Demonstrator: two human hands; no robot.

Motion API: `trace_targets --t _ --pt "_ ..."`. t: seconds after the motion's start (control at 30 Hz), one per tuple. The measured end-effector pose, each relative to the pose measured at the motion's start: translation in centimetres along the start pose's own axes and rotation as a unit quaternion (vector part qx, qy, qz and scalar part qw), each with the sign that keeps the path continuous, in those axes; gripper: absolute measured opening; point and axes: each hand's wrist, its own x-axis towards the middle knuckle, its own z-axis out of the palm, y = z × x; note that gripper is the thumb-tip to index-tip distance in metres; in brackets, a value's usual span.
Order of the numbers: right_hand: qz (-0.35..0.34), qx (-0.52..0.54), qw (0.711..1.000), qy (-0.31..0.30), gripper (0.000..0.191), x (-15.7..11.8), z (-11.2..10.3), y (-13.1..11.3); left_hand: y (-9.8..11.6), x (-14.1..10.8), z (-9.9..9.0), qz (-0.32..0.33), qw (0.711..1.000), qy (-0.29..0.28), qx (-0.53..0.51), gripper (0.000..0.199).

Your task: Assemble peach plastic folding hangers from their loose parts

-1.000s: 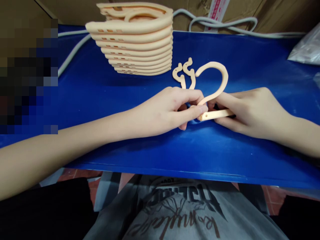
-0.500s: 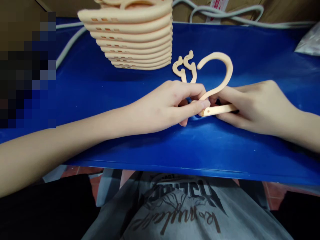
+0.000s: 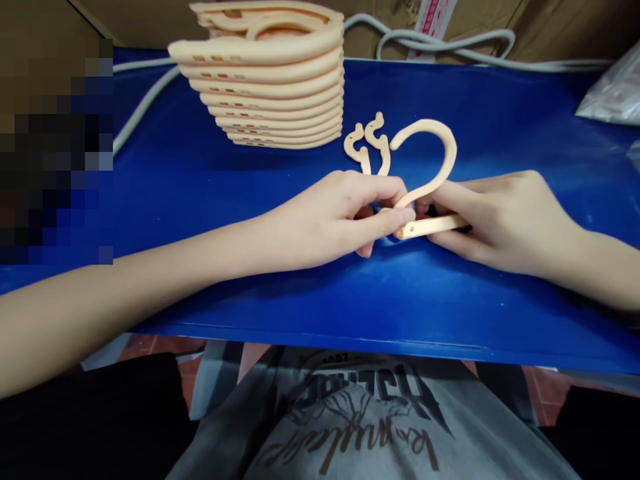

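Over the blue tabletop, both of my hands hold a cream plastic folding hanger (image 3: pixel 450 150) with a large curved hook. My left hand (image 3: pixel 345 217) pinches it at the base of the hook, thumb in front. My right hand (image 3: pixel 505 217) is closed around a short straight arm (image 3: pixel 433 225) of it, which has a small hole near its end. Part of the hanger is hidden behind my fingers. Just beyond my left hand, two small wavy cream pieces (image 3: pixel 377 143) stick out; their lower ends are covered, so I cannot tell whether they join the hanger.
A tall stack of cream plastic parts (image 3: pixel 270 87) with small slots stands at the back left of the blue table (image 3: pixel 240 303). A white cable (image 3: pixel 450 47) runs along the back edge by cardboard. A clear plastic bag (image 3: pixel 613 90) lies at the far right.
The whole view has shifted slightly, so the stack shows a little lower. Both hands keep the same grip on the hanger, with hardly any movement.
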Motion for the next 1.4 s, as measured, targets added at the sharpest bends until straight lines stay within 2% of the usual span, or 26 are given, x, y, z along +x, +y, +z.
trace_targets --t 0.17,0.3,0.6,1.0,1.4 --pt "0.028 -0.001 0.999 -0.016 0.031 0.04 -0.01 -0.22 0.01 0.05 0.0 -0.005 1.0 -0.006 -0.02 0.027" --pt "0.006 -0.007 1.0 0.005 0.029 -0.01 0.11 -0.18 -0.18 0.01 -0.01 0.0 1.0 -0.006 -0.017 0.028" --pt "0.025 -0.011 0.999 -0.039 0.031 0.04 0.03 -0.16 -0.36 0.0 -0.03 0.005 1.0 -0.006 -0.01 0.028" --pt "0.002 -0.015 1.0 -0.024 0.034 -0.1 -0.01 -0.01 -0.14 -0.05 0.0 -0.006 1.0 -0.001 -0.011 0.028" --pt "0.037 -0.016 0.998 -0.037 0.041 -0.13 0.03 -0.1 -0.11 -0.07 -0.02 0.0 1.0 0.004 0.018 0.023"
